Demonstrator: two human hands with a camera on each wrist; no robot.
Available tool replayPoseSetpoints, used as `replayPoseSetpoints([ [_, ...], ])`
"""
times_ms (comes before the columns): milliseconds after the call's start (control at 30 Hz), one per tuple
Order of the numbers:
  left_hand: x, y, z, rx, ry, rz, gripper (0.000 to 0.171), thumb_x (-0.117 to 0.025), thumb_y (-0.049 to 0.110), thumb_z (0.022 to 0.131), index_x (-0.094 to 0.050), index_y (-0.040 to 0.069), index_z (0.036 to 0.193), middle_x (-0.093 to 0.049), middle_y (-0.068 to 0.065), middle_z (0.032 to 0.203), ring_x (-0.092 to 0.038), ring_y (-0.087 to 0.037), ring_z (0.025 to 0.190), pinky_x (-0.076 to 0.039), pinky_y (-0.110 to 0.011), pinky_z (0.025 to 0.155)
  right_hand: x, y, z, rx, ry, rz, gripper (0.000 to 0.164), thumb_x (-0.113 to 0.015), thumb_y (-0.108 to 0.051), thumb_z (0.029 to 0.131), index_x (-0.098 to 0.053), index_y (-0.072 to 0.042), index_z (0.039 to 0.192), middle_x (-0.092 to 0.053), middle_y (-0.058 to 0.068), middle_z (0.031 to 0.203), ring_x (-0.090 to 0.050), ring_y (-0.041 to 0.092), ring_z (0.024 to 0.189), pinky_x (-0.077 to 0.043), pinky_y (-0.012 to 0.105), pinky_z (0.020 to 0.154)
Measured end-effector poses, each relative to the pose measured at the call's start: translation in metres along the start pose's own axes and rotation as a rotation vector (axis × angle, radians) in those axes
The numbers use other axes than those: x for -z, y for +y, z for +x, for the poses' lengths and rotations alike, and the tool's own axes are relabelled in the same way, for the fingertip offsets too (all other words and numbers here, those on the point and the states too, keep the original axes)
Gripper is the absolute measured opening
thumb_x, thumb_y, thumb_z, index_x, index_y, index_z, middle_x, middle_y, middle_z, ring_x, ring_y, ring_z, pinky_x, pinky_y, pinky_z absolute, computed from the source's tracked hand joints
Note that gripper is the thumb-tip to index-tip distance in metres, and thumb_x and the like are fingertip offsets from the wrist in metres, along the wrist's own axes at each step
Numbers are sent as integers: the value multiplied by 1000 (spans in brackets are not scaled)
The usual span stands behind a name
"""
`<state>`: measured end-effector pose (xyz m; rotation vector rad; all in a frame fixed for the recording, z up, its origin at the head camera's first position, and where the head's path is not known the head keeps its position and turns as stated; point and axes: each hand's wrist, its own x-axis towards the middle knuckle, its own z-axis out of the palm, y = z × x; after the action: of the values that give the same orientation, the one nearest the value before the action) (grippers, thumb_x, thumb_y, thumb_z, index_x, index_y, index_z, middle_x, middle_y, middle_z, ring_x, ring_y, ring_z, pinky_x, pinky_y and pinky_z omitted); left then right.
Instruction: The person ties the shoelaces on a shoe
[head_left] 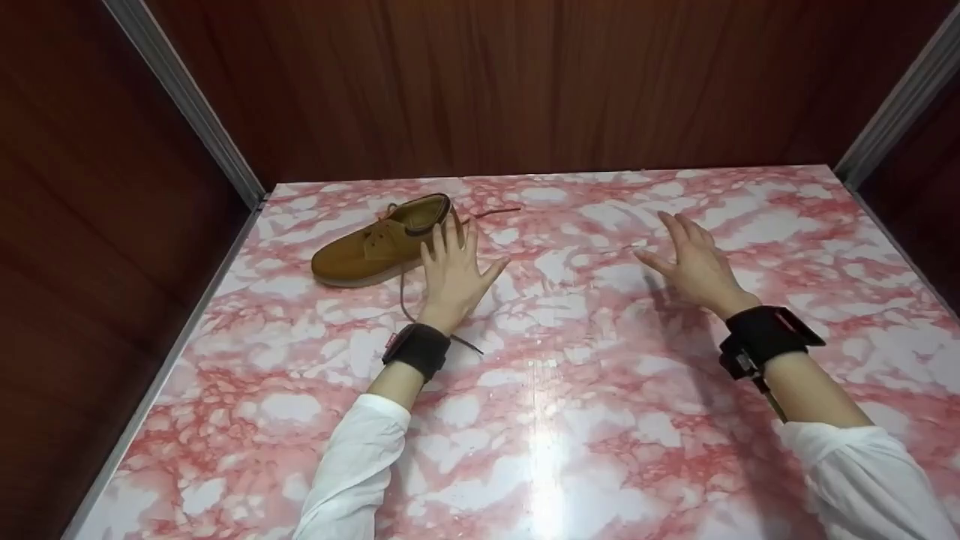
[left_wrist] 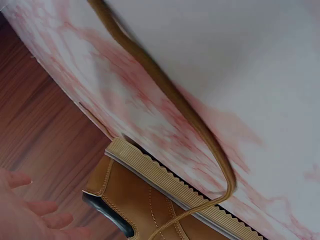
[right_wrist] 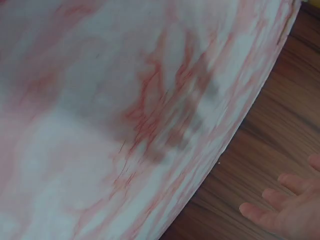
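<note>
A tan lace-up shoe (head_left: 360, 253) sits upright on the table, toe to the left and heel to the right. Over its heel end in the head view spreads my left hand (head_left: 454, 281), fingers straight and apart. One loose lace (left_wrist: 170, 90) runs out from the shoe towards the near side, partly hidden under the left wrist; another lace end (head_left: 495, 211) lies behind the heel. Well to the right, my right hand (head_left: 697, 266) hovers above the tabletop with fingers extended and nothing in it; its shadow falls below.
The table (head_left: 525, 450) has a pink-and-white marbled top. A dark wooden panel (head_left: 510, 90) stands along its back edge, with more panels at the left and right sides. Metal corner posts (head_left: 202, 105) join them. Each wrist wears a black strap (head_left: 772, 334).
</note>
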<state>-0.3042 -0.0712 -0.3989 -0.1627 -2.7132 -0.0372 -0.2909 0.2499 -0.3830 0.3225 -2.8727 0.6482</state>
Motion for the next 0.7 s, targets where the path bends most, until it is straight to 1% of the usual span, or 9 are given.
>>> replayPoseSetpoints([
  [100, 1, -3, -1, 4, 15, -15, 77, -9, 65, 58, -10, 18, 118, -4, -14, 118, -2, -30, 103, -8, -48, 74, -3, -7, 1, 19, -2, 72, 62, -39, -46, 67, -6, -28, 116, -7, 8, 119, -2, 25, 104, -10, 50, 71],
  [200, -2, -10, 0, 29, 30, -18, 76, -8, 64, 59, -14, 16, 117, -9, -15, 116, -4, -32, 102, -10, -48, 74, -4, -16, 2, 42, -24, 202, 59, -42, -42, 67, -11, -29, 115, -10, 3, 118, -5, 20, 104, -11, 46, 74],
  [333, -8, -23, 5, 86, 37, -1, 74, -11, 62, 61, -18, 14, 116, -14, -17, 114, -3, -34, 101, -10, -48, 73, -4, -33, 1, 81, -57, 418, 47, -43, -35, 70, -24, -26, 112, -23, 1, 113, -20, 18, 101, -19, 41, 74],
  [400, -11, -29, 9, 107, 29, 6, 73, -15, 62, 62, -19, 12, 116, -14, -17, 114, -2, -35, 101, -10, -49, 73, -6, -41, 1, 100, -66, 499, 40, -43, -31, 71, -30, -23, 109, -30, 1, 109, -28, 18, 96, -24, 38, 71],
  [467, -14, -34, 12, 126, 15, 4, 73, -20, 61, 62, -17, 12, 116, -13, -17, 114, -1, -35, 101, -11, -50, 72, -10, -46, 4, 118, -73, 564, 36, -42, -28, 73, -34, -22, 107, -35, 1, 105, -33, 17, 91, -27, 37, 69],
  [500, -15, -36, 13, 132, 13, 0, 72, -22, 60, 63, -17, 11, 116, -13, -17, 115, -2, -35, 101, -11, -50, 72, -16, -46, 7, 131, -78, 608, 34, -42, -26, 73, -35, -20, 106, -36, 2, 103, -35, 17, 90, -28, 36, 68],
  [567, -17, -40, 14, 139, 8, -4, 71, -27, 57, 64, -18, 11, 116, -15, -16, 115, -3, -36, 101, -13, -50, 71, -37, -32, 22, 175, -107, 723, 33, -42, -21, 74, -36, -17, 107, -37, 5, 103, -36, 17, 89, -29, 34, 69],
  [700, -17, -48, 13, 140, 25, -11, 66, -37, 50, 65, -23, 8, 114, -21, -14, 112, -6, -36, 100, -15, -50, 70, -91, -2, 58, 238, -145, 892, 33, -42, -18, 75, -37, -11, 107, -39, 6, 101, -38, 18, 87, -32, 31, 67],
])
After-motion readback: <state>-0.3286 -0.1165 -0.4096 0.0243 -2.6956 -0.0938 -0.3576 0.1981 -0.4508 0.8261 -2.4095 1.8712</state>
